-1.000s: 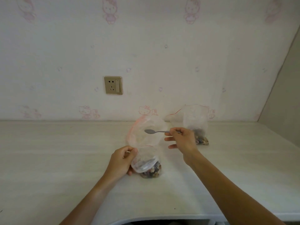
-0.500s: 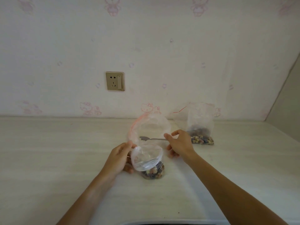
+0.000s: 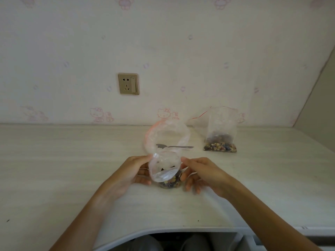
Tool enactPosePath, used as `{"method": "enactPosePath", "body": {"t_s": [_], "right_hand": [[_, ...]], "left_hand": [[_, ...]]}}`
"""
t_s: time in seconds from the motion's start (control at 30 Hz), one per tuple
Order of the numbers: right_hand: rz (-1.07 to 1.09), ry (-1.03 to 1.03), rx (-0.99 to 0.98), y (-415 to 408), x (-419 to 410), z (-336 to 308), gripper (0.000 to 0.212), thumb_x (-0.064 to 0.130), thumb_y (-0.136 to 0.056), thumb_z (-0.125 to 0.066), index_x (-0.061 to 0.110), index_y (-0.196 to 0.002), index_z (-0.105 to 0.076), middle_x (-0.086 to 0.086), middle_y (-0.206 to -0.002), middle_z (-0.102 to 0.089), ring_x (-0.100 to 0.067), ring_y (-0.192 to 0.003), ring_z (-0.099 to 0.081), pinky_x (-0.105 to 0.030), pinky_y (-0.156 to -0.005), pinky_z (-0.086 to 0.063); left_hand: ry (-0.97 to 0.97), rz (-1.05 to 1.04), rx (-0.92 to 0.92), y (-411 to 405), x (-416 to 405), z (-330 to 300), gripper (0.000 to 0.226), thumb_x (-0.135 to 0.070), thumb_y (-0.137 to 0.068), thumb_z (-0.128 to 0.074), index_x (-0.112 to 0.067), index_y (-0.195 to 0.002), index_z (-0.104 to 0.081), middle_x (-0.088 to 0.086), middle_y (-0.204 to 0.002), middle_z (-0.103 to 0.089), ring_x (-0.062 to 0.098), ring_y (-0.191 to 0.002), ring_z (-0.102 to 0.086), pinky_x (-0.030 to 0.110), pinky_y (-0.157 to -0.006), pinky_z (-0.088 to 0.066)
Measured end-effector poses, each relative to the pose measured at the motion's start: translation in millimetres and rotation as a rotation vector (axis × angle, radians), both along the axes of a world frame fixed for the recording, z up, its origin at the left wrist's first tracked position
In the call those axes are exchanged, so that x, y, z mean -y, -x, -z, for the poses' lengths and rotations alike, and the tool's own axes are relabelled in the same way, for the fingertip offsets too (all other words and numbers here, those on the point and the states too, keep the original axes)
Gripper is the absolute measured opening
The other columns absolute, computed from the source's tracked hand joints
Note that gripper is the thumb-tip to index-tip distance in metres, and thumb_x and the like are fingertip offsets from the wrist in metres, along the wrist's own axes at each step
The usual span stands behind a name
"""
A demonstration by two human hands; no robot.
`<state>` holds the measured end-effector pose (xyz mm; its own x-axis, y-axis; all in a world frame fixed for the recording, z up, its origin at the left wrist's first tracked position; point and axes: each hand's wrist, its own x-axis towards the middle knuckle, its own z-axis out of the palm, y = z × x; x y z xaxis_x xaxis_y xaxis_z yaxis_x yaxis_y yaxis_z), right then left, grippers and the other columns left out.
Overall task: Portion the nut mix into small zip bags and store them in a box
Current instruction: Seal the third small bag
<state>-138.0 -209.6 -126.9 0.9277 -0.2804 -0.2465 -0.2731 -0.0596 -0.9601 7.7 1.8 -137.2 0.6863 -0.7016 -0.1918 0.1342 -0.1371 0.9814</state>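
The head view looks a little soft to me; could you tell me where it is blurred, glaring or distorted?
Head view: the right hand has smeared fingertips, motion blur; the left hand is sharper. The small bag between them shows a white glare patch low on its plastic. Light is flat and soft, with only faint shadows on the table. Wide-angle distortion bows the table's back edge.

Pale wood-grain desk (image 3: 54, 169) against cartoon-cat wallpapered wall (image 3: 181, 51), brass-coloured socket plate (image 3: 128, 84) just above.

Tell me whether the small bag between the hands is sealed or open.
Open: the small bag gapes in a rounded mouth, gripped by left hand and right hand.
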Motion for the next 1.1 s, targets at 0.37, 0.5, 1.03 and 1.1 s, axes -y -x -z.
{"method": "enactPosePath", "body": {"t_s": [0.37, 0.5, 1.03, 1.1], "right_hand": [[0.035, -0.068, 0.204, 2, -11, 16, 0.014, 0.017, -0.086, -0.082, 0.007, -0.085, -0.072, -0.021, -0.078, -0.073, -0.023, -0.054, -0.064, -0.025, -0.037, -0.042], [0.233, 0.025, 0.244, 1, -17, 23, 0.02, -0.002, -0.087, -0.07, 0.007, -0.077, -0.056, -0.023, -0.058, -0.063, -0.028, -0.042, -0.057, -0.029, -0.039, -0.046], [0.04, -0.311, 0.247, 8, -1, 10, 0.028, 0.033, -0.082, -0.079, 0.01, -0.097, -0.076, -0.017, -0.084, -0.068, -0.03, -0.068, -0.067, -0.032, -0.048, -0.052], [-0.001, -0.342, 0.237, 10, 2, 8, 0.026, 0.029, -0.084, -0.077, 0.009, -0.101, -0.077, -0.016, -0.091, -0.069, -0.029, -0.075, -0.069, -0.033, -0.05, -0.053]], "left_hand": [[0.046, -0.159, 0.116, 9, 3, 9, 0.018, -0.021, -0.076, -0.09, -0.016, -0.092, -0.082, 0.024, -0.081, -0.07, 0.023, -0.068, -0.069, 0.028, -0.057, -0.057], [-0.002, -0.352, 0.266, 13, 11, 18, 0.026, 0.002, -0.086, -0.077, -0.019, -0.071, -0.076, 0.003, -0.053, -0.044, 0.014, -0.043, -0.049, 0.03, -0.051, -0.056], [0.17, 0.083, -0.211, 17, -22, 0, 0.049, -0.03, -0.084, -0.083, -0.012, -0.128, -0.073, 0.015, -0.121, -0.074, 0.026, -0.104, -0.073, 0.036, -0.08, -0.062], [0.192, 0.028, -0.199, 17, -18, 2, 0.048, -0.027, -0.083, -0.087, -0.01, -0.126, -0.074, 0.015, -0.114, -0.075, 0.023, -0.095, -0.074, 0.033, -0.076, -0.063]]}}
